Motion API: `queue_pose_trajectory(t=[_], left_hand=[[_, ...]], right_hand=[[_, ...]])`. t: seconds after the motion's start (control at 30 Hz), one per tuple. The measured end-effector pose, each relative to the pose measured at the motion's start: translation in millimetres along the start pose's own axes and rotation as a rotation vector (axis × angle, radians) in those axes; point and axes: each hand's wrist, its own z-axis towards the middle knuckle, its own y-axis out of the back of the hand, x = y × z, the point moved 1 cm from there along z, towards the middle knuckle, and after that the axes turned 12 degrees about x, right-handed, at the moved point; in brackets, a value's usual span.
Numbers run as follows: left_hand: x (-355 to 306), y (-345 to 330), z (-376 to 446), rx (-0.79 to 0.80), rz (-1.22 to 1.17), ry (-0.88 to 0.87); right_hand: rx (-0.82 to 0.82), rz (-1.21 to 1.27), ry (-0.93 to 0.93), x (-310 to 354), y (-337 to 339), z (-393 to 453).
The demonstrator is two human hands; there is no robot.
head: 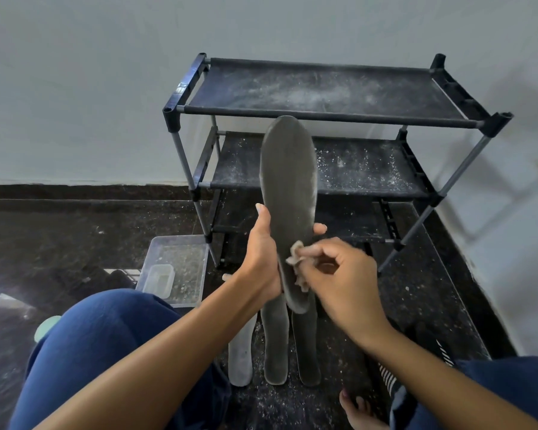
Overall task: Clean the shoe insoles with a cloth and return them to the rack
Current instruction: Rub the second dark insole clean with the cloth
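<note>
Bare forearms [156, 352], navy trousers [100, 336], bare toes [359, 408].

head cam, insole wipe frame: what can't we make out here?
- Underside of the held insole: faces away from the camera.
- Cloth: mostly bunched inside the right hand, so its size is unclear.
- Insoles on the floor: upper ends hidden behind the hands and held insole; exact count uncertain.
- Rack bottom shelf: dark and partly blocked by the held insole.
- Clear tub contents: too blurred to identify.
</note>
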Motion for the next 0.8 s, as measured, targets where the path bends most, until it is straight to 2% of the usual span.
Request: queue_pose_trajectory(t=[0.07,0.2,0.33,0.47,0.6,0.8], left_hand=[[2,1,2,-0.014,-0.012,0.002],[-6,3,2,-0.01,-0.064,-0.021],[-4,4,2,-0.021,-0.059,0.012],[-1,2,0,0.022,-0.012,0.06],[6,5,3,-0.049,0.142,0.083],[-1,3,1,0.065,-0.031,0.07]], right_hand=[[-0.008,-0.006,-0.019,2,-2,-2],[0.208,0.03,-0.08,16,-13,-28],[0.075,0.126,-0.039,12,-4,-16],[0.066,0.071,-0.019,15,-11,-10],[-0.079,0.016,0.043,10,-1,8],[0.123,0.115,0.007,14,-15,-27]])
